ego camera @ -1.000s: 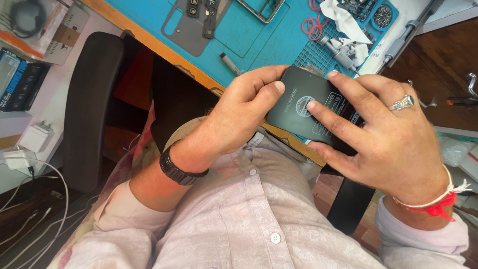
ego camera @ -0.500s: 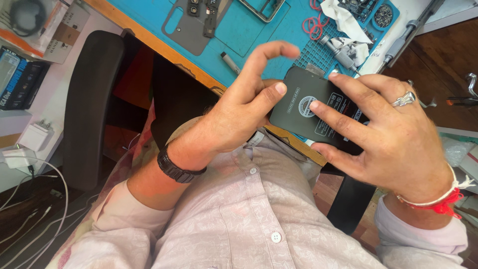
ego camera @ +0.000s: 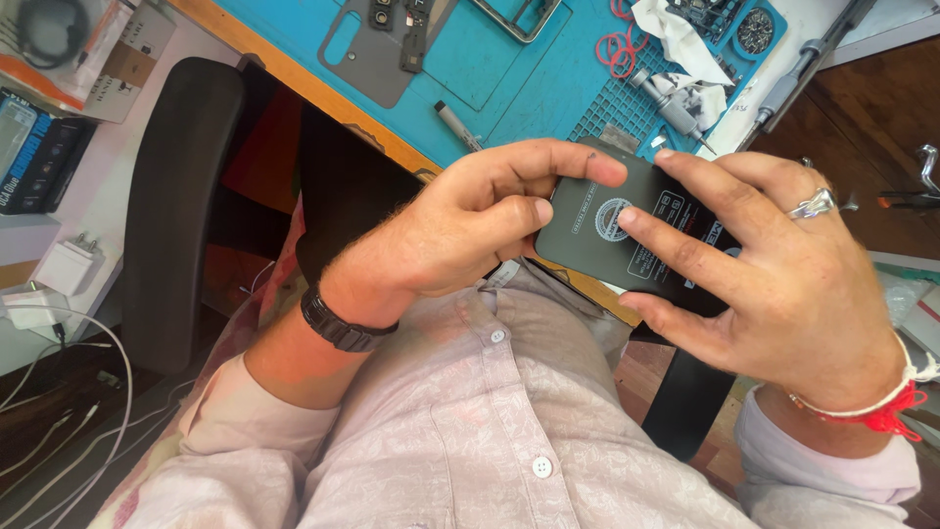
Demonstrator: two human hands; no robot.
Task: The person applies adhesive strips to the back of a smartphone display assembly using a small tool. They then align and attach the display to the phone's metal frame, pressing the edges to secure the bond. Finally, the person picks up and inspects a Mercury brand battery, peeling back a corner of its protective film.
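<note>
Two hands pinch one flat dark-grey rectangular pouch (ego camera: 627, 230): left hand (ego camera: 470, 230) clamps its edge, right hand (ego camera: 783, 284) spreads across it; a slip likely drops it lapward.

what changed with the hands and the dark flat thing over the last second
The left hand lifted its index finger off the flat dark grey rectangular device half a second ago, then laid it back along the top edge, thumb at the near edge. The right hand stayed spread across the device, and the blue work mat stayed as it was.
</note>
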